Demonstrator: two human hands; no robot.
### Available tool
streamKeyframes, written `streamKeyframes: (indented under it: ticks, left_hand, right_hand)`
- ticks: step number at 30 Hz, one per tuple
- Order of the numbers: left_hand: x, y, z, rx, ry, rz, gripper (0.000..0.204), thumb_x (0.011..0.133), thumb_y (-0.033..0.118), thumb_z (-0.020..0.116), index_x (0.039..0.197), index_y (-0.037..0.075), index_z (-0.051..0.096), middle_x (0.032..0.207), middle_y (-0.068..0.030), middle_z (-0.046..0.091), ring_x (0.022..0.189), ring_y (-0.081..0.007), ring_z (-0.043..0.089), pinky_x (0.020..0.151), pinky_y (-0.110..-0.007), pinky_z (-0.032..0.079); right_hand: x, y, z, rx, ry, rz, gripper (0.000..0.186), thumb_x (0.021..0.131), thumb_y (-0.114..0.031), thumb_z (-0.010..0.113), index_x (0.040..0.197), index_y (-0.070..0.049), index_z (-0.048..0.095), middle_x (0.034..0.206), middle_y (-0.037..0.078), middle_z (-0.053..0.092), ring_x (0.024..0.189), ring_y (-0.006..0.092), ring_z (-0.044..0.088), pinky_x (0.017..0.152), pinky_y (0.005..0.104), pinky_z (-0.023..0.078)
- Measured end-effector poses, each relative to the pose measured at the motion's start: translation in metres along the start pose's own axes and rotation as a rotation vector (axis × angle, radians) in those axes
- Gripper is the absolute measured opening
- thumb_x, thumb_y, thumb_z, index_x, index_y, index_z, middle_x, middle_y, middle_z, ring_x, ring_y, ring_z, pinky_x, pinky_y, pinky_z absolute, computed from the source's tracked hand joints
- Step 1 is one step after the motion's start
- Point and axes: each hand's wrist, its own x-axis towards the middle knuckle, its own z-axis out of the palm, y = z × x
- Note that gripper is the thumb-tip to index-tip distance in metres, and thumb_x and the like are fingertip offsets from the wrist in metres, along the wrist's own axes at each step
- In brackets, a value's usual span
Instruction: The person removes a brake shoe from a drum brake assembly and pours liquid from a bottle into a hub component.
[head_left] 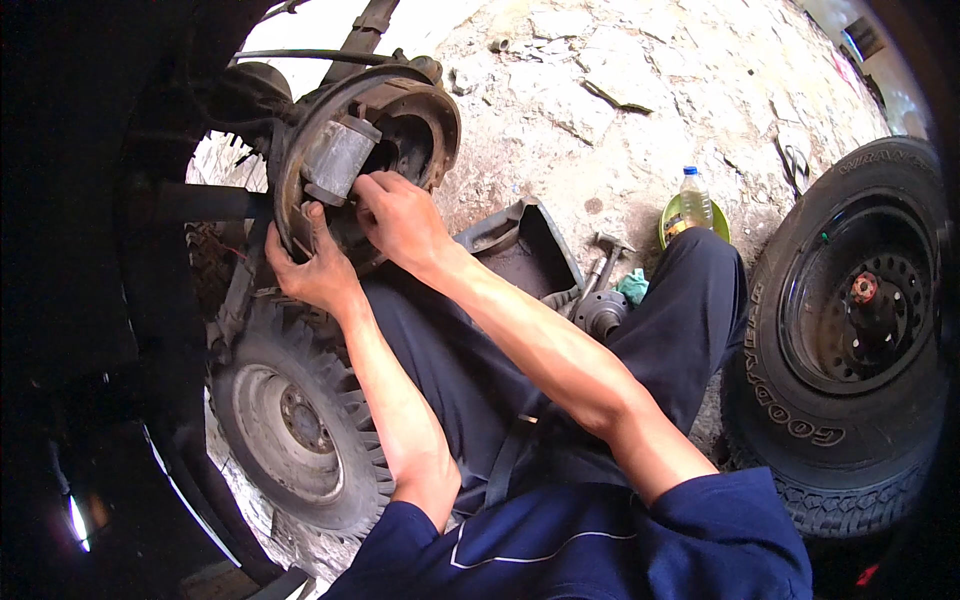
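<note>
A rusty round wheel hub housing (438, 130) sits on an axle at the upper middle, with a grey metal cylinder (338, 160) inside it. My left hand (312, 265) grips the lower left rim of the housing, its thumb raised beside the bottom of the cylinder. My right hand (398, 222) reaches into the housing just right of the cylinder, fingers curled; whatever they hold is hidden.
A treaded tire on a silver rim (285, 410) lies lower left, and stacked tires (780, 310) stand right. A black tray (555, 262), a hammer (612, 242), a round metal part (600, 312), a green cloth (632, 285) and a bottle (695, 205) lie around my legs.
</note>
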Motion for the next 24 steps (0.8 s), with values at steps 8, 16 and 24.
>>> streamKeyframes:
  ticks: [8, 16, 24]
  left_hand:
    - [-0.002, 0.002, 0.000, 0.019, -0.001, -0.038, 0.057, 0.074, 0.034, 0.084, 0.105, -0.009, 0.062, 0.097, -0.0213, 0.069, 0.087, -0.0312, 0.068, 0.077, -0.039, 0.054]
    - [-0.002, 0.002, -0.002, 0.025, -0.004, -0.023, 0.056, 0.075, 0.033, 0.083, 0.104, -0.009, 0.063, 0.097, -0.0222, 0.069, 0.088, -0.0313, 0.068, 0.077, -0.039, 0.054]
    - [-0.001, 0.007, -0.002, 0.056, -0.002, -0.016, 0.057, 0.075, 0.036, 0.083, 0.104, -0.009, 0.063, 0.098, -0.0220, 0.069, 0.088, -0.0316, 0.069, 0.078, -0.039, 0.054]
  right_hand:
    - [-0.002, -0.012, 0.008, 0.136, 0.034, 0.238, 0.027, 0.084, -0.020, 0.063, 0.095, 0.005, 0.061, 0.076, 0.028, 0.064, 0.074, 0.0459, 0.064, 0.068, 0.0497, 0.053]
    - [-0.006, 0.005, 0.007, 0.057, 0.185, -0.158, 0.024, 0.084, -0.014, 0.064, 0.099, 0.004, 0.063, 0.075, 0.021, 0.066, 0.071, 0.0416, 0.065, 0.066, 0.0460, 0.054]
    - [0.009, -0.012, 0.009, 0.396, 0.080, 0.475, 0.024, 0.081, -0.016, 0.066, 0.094, 0.004, 0.068, 0.076, 0.024, 0.067, 0.073, 0.0388, 0.067, 0.067, 0.0429, 0.053]
